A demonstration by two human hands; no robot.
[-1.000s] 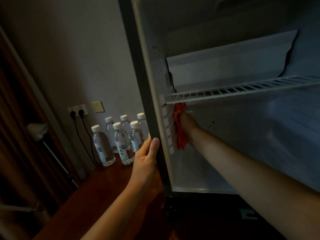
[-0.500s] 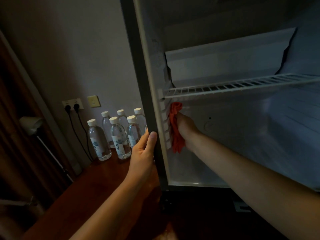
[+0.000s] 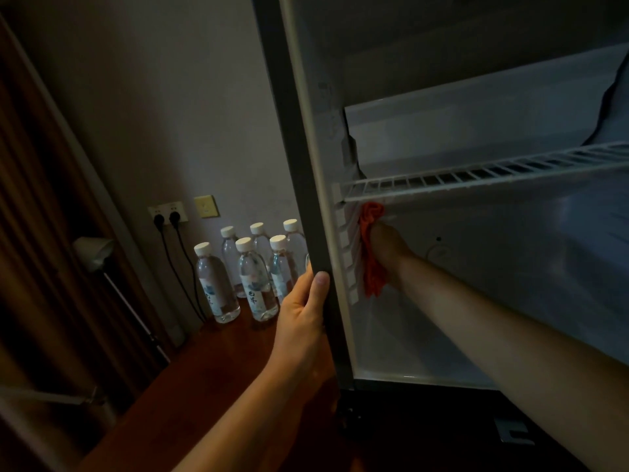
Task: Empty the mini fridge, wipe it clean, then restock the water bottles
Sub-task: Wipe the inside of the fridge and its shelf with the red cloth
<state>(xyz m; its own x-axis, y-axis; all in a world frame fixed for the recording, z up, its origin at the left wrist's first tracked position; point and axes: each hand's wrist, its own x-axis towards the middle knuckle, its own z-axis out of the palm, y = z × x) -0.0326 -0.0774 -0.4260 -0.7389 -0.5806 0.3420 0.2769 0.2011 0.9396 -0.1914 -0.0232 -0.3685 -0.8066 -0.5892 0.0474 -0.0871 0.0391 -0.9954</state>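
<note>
The mini fridge point(image 3: 442, 335) stands open with nothing in its lower space. A white wire shelf point(image 3: 476, 177) crosses it. My right hand point(image 3: 388, 247) reaches inside and holds an orange cloth point(image 3: 371, 253) against the left inner wall, just under the shelf. My left hand point(image 3: 303, 311) grips the dark left front edge of the fridge point(image 3: 289, 165), thumb on the front face. Several clear water bottles point(image 3: 252, 277) with white caps stand on the wooden surface left of the fridge.
Two black plugs sit in a wall socket point(image 3: 168, 212) with cables running down behind the bottles. A yellowish wall plate point(image 3: 205, 206) is beside it. A white lamp head point(image 3: 93, 252) and dark wooden panelling point(image 3: 41, 233) are at the left.
My right hand has slid the cloth slightly up the left inner wall toward the shelf. The view shifted a little. My left hand keeps its grip on the fridge edge.
</note>
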